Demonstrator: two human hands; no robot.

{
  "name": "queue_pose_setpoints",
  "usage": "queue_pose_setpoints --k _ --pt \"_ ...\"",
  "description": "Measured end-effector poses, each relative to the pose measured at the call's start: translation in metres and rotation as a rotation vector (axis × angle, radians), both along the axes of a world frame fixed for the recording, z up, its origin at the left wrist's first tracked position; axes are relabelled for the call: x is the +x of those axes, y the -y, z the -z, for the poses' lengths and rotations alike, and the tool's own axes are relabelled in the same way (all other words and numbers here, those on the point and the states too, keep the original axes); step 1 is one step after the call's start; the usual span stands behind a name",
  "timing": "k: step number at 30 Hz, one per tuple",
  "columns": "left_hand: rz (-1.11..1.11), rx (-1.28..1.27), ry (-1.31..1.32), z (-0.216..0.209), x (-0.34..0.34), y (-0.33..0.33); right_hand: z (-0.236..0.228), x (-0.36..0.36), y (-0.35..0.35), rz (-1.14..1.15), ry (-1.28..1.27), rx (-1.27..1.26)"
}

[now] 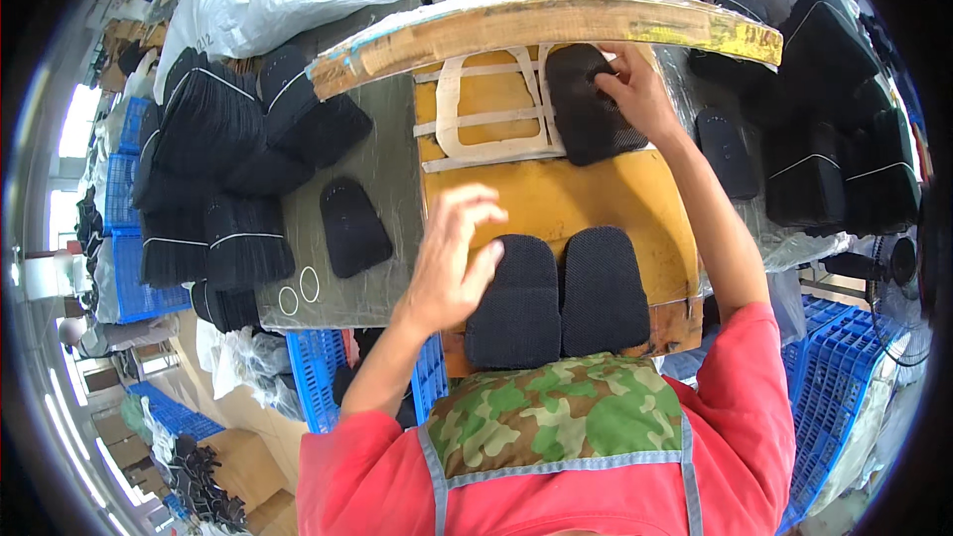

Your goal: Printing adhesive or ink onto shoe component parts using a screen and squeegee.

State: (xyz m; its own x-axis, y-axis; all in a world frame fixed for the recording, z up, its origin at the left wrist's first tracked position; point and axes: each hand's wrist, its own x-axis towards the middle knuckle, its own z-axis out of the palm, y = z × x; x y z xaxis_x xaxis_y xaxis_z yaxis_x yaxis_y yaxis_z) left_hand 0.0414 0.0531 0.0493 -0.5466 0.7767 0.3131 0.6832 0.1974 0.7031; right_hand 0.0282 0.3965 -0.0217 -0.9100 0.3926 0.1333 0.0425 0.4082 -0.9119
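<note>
My right hand (638, 94) is at the far right of the yellow board (556, 197), with its thumb and fingers closed on the upper edge of a black mesh pad (586, 129). This pad lies over the right part of a white frame-shaped template (449, 104), whose left opening shows the yellow surface. Nearer to me, my left hand (457, 258) hovers with its fingers apart and slightly bent, holding nothing. Just beside its thumb is a rounded black pad (512, 303). A second such pad (604, 290) sits alongside it at the board's near edge.
A wooden beam (556, 30) spans above the board's far end. Tied stacks of black pads (213, 124) stand at the left, and more stacks (806, 179) at the right. Single pads (354, 226) lie on both sides. Blue crates (834, 377) stand lower right.
</note>
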Motion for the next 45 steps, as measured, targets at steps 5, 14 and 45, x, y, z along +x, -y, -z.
queue_pose_setpoints --k 5,14,45 --pt "0.026 -0.252 0.084 0.011 0.038 0.019 0.015 -0.024 -0.010 0.197 -0.050 0.482" --pt "-0.073 -0.265 -0.045 0.018 0.041 0.014 0.037 -0.037 0.011 0.241 -0.271 0.546" --pt "-0.142 0.044 0.373 0.006 0.031 0.035 0.035 -0.030 0.016 -0.149 0.092 0.917"
